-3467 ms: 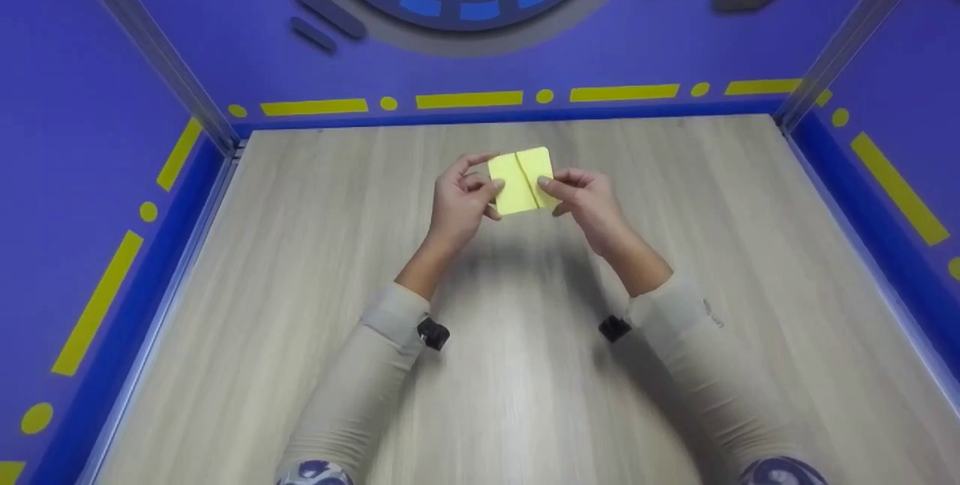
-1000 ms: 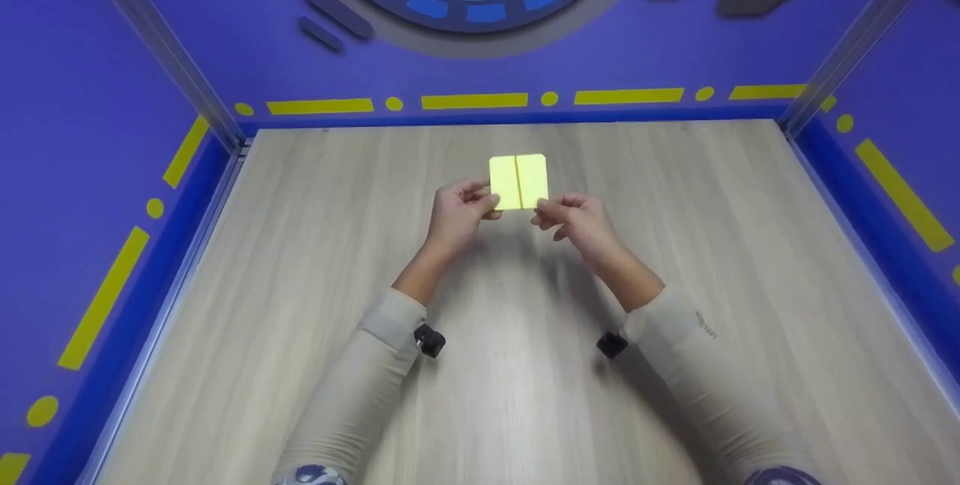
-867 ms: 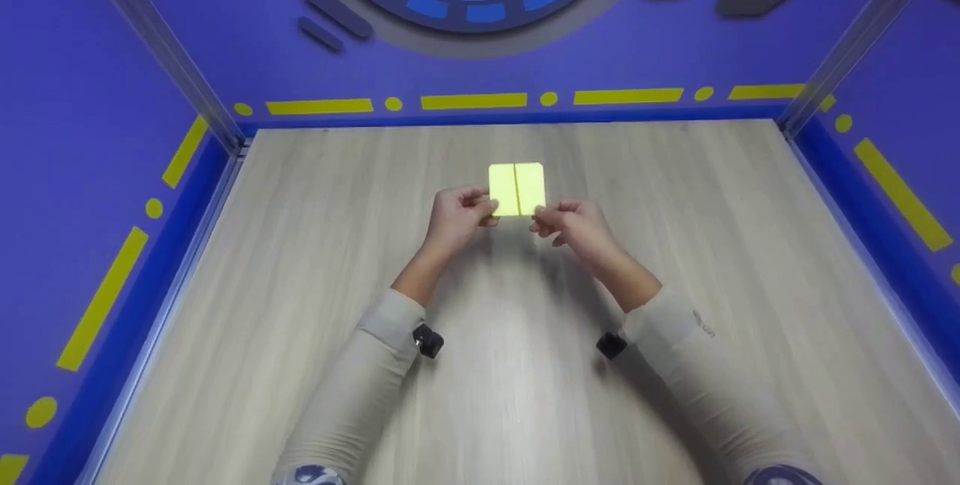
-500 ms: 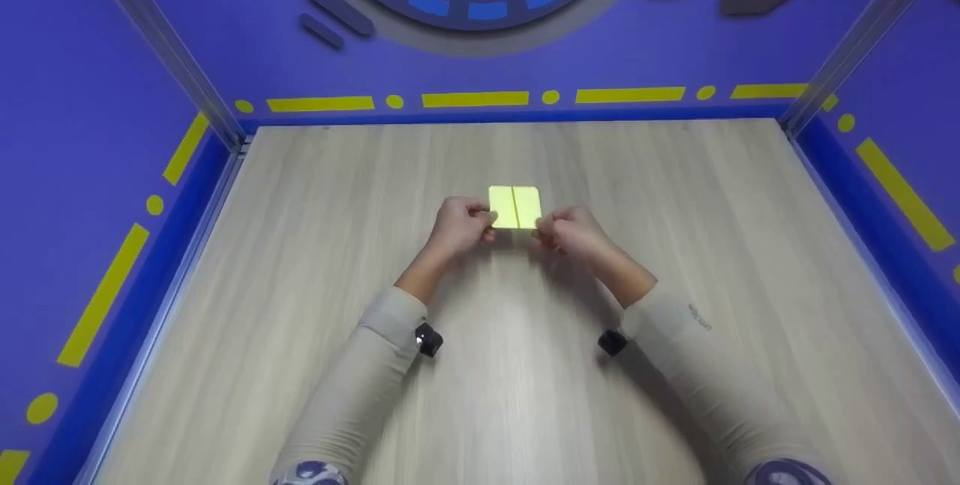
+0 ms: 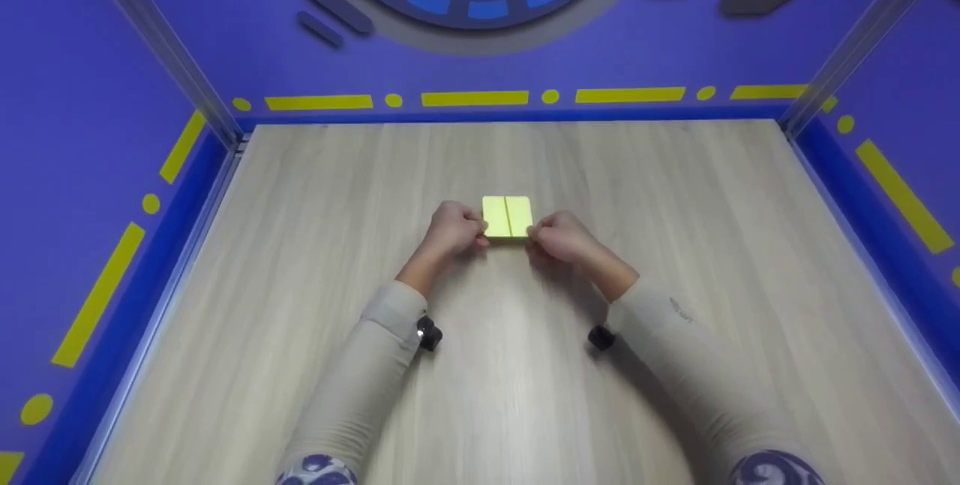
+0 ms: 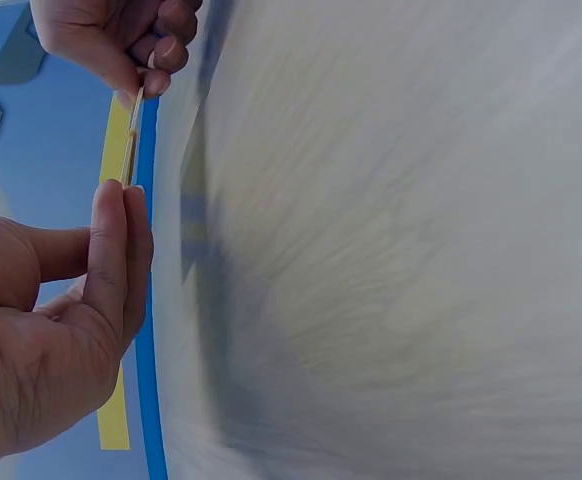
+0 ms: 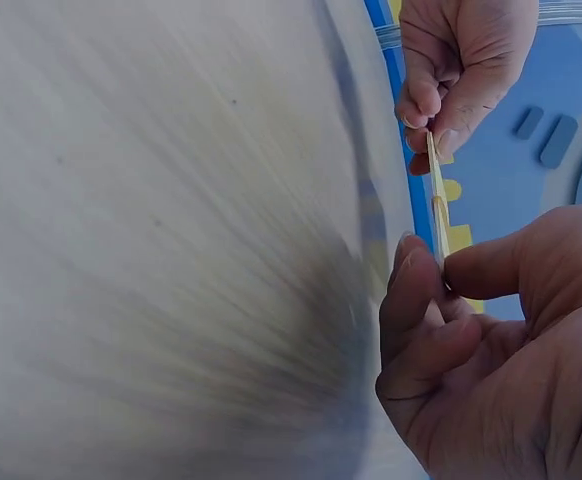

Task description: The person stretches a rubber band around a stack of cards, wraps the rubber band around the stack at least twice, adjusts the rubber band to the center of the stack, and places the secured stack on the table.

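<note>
I see left hand [image 5: 452, 228] and right hand [image 5: 559, 235] each pinching a near corner of the folded yellow paper [image 5: 507, 216] | paper just above the wooden table [image 5: 675, 193], mid-table | risk: uneven pull skews its 2 flaps or slips 1 pinch.

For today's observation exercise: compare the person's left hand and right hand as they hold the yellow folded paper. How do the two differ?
The left hand pinches the near left corner of the yellow folded paper; the right hand pinches its near right corner. In the wrist views, the left hand's fingers lie fairly straight along the paper's edge, while the right hand's fingers curl more. Both hands grip it between thumb and fingers, above the wooden table.
</note>
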Tool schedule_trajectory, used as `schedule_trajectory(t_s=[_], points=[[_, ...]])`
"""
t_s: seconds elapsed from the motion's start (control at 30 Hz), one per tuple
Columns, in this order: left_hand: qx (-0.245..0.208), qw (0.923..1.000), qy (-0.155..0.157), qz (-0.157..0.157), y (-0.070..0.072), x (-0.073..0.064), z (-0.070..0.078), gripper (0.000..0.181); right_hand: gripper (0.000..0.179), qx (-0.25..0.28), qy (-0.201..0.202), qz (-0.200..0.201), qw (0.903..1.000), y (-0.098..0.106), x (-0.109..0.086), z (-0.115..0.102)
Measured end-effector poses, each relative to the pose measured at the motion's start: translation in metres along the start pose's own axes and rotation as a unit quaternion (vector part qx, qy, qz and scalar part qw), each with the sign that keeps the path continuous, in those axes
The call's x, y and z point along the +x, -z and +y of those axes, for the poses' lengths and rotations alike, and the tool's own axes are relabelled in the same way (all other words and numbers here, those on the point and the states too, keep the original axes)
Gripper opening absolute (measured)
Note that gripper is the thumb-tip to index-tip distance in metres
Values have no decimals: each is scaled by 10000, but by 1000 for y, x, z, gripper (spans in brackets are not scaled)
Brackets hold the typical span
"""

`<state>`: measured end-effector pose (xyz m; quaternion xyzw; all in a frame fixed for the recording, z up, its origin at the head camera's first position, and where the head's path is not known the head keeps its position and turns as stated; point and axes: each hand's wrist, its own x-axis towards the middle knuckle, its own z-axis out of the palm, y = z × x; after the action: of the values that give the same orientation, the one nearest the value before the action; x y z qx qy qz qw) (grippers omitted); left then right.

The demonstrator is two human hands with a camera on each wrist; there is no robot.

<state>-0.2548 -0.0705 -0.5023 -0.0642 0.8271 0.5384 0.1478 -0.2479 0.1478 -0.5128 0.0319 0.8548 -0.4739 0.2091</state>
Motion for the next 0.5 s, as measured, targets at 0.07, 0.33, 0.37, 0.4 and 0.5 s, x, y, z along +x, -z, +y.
schedule_trajectory(t_s=[0.07, 0.33, 0.37, 0.4, 0.5], points=[[-15, 9999, 95, 48, 1, 3, -1, 13, 31, -109, -11, 22, 9999, -2, 2, -1], [20, 9989, 454, 84, 0, 10, -8, 7, 33, -158, -352, -19, 9993, -9, 12, -5], [8, 9990, 435, 134, -1, 10, -9, 7, 34, -161, -359, 3, 9992, -9, 13, -5], [16, 9990, 401, 185, -2, 11, -10, 7, 34, -155, -380, 38, 9992, -10, 14, -5], [41, 9990, 278, 342, -5, 11, -11, 7, 33, -241, -410, 210, 9986, -13, 16, -7]])
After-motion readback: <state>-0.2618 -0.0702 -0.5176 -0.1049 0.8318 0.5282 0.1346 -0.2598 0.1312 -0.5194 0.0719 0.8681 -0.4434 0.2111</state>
